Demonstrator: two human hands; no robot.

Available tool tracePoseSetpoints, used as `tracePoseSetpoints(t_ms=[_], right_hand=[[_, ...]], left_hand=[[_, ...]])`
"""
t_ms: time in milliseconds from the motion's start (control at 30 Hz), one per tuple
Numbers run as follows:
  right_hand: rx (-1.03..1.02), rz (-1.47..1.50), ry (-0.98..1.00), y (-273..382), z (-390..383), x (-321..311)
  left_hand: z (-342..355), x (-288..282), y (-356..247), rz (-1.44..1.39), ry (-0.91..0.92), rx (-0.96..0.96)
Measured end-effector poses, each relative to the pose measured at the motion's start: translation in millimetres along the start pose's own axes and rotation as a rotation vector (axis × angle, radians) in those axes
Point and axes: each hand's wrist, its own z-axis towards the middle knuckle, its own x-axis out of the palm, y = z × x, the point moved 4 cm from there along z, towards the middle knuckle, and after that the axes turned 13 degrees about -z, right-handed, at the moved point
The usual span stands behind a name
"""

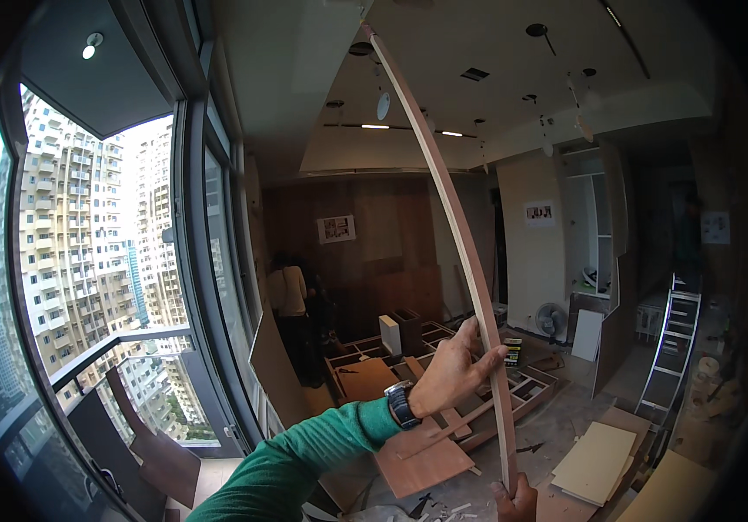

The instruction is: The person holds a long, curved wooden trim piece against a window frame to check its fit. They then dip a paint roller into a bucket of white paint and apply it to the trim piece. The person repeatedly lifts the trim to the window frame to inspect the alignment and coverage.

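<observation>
A long, narrow wooden strip (454, 209) stands tall in front of me, its upper end near the ceiling edge. It looks curved in this wide view. My left hand (461, 370), below a green sleeve and a dark wristwatch (400, 405), is closed around the strip's lower half, with the thumb across its face. Lower down, at the bottom edge of the picture, my right hand (517, 500) grips the strip near its lower end; part of that hand is cut off. Whether the top end touches the ceiling is hard to make out.
Wooden frames (522, 396) and a reddish board (422, 461) lie on the floor ahead. Pale panels (596, 461) are stacked to the right, near a leaning ladder (671, 348). A fan (550, 320) stands farther back. Another person (289, 296) is at the far left, beyond the tall windows.
</observation>
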Motion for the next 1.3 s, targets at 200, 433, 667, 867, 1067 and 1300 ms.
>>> tracePoseSetpoints(t_ms=[200,433,667,867,1067,1300], right_hand=[[0.049,0.029,0.084,48,54,31],[-0.076,0.056,0.080,83,145,87],[-0.103,0.024,0.133,117,244,142],[-0.175,0.094,0.085,116,295,170],[-0.099,-0.031,0.077,82,256,153],[-0.083,-0.034,0.112,83,306,144]], left_hand=[[-1,-34,42,0.021,-0.065,-0.055],[16,-82,88,-0.066,-0.138,-0.138],[84,-162,121,-0.084,-0.264,-0.177],[121,-197,137,-0.012,-0.277,-0.246],[102,-164,149,-0.154,-0.150,-0.256],[144,-169,153,-0.112,-0.197,-0.229]])
